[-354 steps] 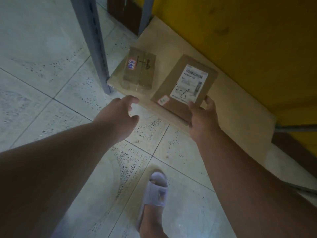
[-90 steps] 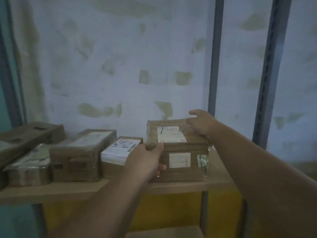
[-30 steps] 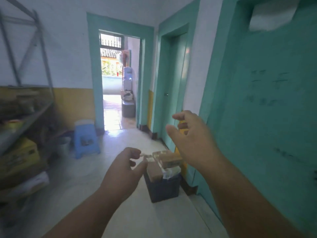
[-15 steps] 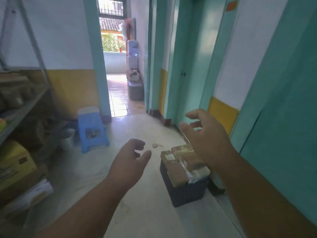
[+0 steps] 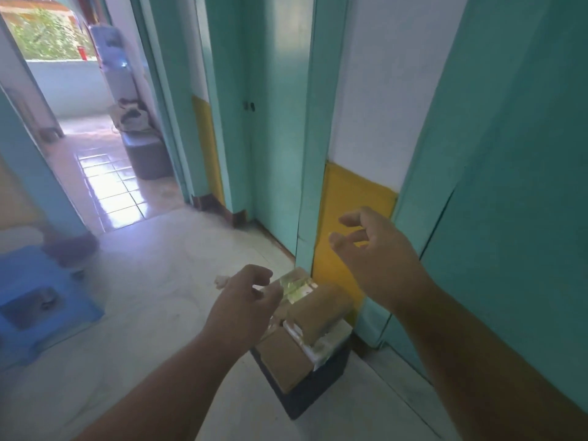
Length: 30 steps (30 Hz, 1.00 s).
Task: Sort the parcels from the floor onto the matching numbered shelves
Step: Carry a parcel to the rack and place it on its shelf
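The teal wall point(image 5: 515, 154) fills the right of my head view, with a yellow panel point(image 5: 350, 211) low between two teal frames. The pale floor point(image 5: 143, 313) runs from the bottom edge to an open doorway point(image 5: 79, 106), beyond which glossy tiles catch daylight. A blue stool point(image 5: 35, 300) stands at the left edge (blurred, so I cannot make out its details). Near the bottom centre, against the foot of the yellow panel, a dark crate point(image 5: 311, 389) sits on the floor, holding the parcels point(image 5: 318, 316): brown cardboard boxes stacked above its rim, one with a white strip along its side, one with glossy tape on top. My two forearms reach forward from the lower corners. My right hand point(image 5: 378, 259) is raised above the crate and apart from it, fingers point(image 5: 348, 238) spread and loosely bent, holding nothing. My left hand point(image 5: 245, 300) hangs over the near left side of the stack, fingers loosely curled with thumb apart, empty; whether it touches the top parcel I cannot tell. A small pale scrap point(image 5: 221, 281) lies on the floor just beyond the left hand.
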Each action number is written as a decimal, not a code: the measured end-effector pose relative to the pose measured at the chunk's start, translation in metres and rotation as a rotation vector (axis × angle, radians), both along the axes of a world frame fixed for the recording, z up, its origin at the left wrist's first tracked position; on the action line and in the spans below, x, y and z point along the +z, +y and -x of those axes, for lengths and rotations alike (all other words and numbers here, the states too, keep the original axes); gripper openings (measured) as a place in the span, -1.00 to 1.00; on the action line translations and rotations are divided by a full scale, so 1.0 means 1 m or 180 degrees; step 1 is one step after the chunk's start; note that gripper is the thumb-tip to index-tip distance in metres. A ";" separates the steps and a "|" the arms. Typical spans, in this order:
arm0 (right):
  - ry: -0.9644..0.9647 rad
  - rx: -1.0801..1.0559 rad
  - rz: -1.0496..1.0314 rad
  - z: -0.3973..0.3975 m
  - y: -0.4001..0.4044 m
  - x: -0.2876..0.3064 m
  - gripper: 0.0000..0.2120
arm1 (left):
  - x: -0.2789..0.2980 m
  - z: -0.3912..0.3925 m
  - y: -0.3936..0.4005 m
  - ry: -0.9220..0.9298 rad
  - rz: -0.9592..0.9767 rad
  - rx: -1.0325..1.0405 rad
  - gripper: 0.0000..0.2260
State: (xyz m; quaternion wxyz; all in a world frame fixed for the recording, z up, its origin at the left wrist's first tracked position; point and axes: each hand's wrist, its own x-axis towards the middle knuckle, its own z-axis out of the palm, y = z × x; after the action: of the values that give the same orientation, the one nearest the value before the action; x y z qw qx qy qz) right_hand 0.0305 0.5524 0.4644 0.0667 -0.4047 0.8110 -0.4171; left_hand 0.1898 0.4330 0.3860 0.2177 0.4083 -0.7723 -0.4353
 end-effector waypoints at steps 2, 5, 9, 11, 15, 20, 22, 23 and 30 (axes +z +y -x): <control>0.0018 0.0001 -0.0084 0.025 -0.037 -0.010 -0.67 | -0.007 0.023 -0.034 -0.0086 -0.0055 -0.0043 -0.86; 0.0001 -0.0048 -0.0200 0.058 -0.084 -0.030 -0.65 | -0.029 0.058 -0.083 -0.0201 -0.0159 -0.0132 -0.89; -0.0025 -0.0314 -0.0423 0.101 -0.129 -0.065 -0.62 | -0.077 0.113 -0.146 -0.0480 -0.0146 -0.0526 -0.85; -0.0052 -0.0546 -0.0489 0.121 -0.149 -0.085 -0.63 | -0.101 0.144 -0.176 -0.0567 -0.0168 -0.0803 -0.83; -0.0119 -0.1053 -0.0656 0.155 -0.185 -0.131 -0.65 | -0.146 0.213 -0.234 -0.0833 -0.0089 -0.1332 -0.80; -0.0706 -0.1482 -0.0965 0.186 -0.207 -0.216 -0.69 | -0.224 0.269 -0.270 -0.1400 -0.0423 -0.1715 -0.86; -0.1052 -0.1582 -0.1097 0.196 -0.207 -0.266 -0.70 | -0.268 0.284 -0.272 -0.1688 -0.0620 -0.1902 -0.81; -0.1226 -0.1617 -0.1197 0.200 -0.207 -0.292 -0.71 | -0.292 0.291 -0.272 -0.1831 -0.0702 -0.1948 -0.78; -0.2329 -0.2222 -0.1513 0.225 -0.197 -0.463 -0.74 | -0.430 0.310 -0.250 -0.2286 -0.0681 -0.1851 -0.54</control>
State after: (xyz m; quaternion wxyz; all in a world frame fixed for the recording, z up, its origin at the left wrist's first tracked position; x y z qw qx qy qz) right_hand -0.1940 0.3551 0.0013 0.2911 0.0853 0.8926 -0.3334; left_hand -0.1200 0.1834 -0.0442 -0.2372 0.3200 -0.8318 -0.3866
